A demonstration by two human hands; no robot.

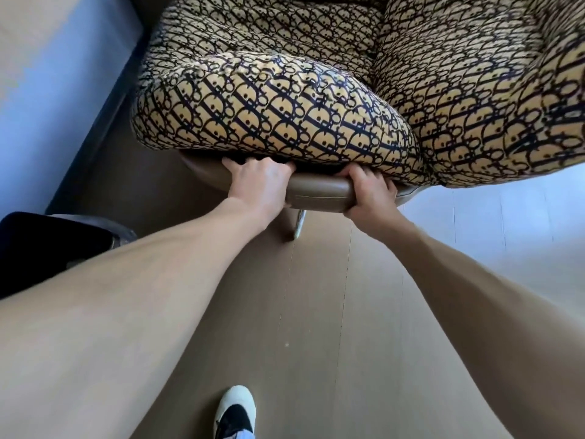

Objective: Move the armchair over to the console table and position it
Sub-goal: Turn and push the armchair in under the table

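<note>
The armchair (316,90) fills the upper half of the view, with thick cushions in a yellow fabric covered in a dark pattern. Below the cushions runs its rounded brown frame edge (319,191). My left hand (256,182) is wrapped over that edge from the left. My right hand (370,193) grips the same edge a little to the right, fingers tucked under the cushion. One thin chair leg (296,223) shows below the frame, reaching the floor. No console table is in view.
A pale wall with a dark baseboard (95,128) runs along the left. A dark object (47,245) sits at the left edge. Brown plank floor (316,312) stretches toward me, and my shoe (235,410) is at the bottom.
</note>
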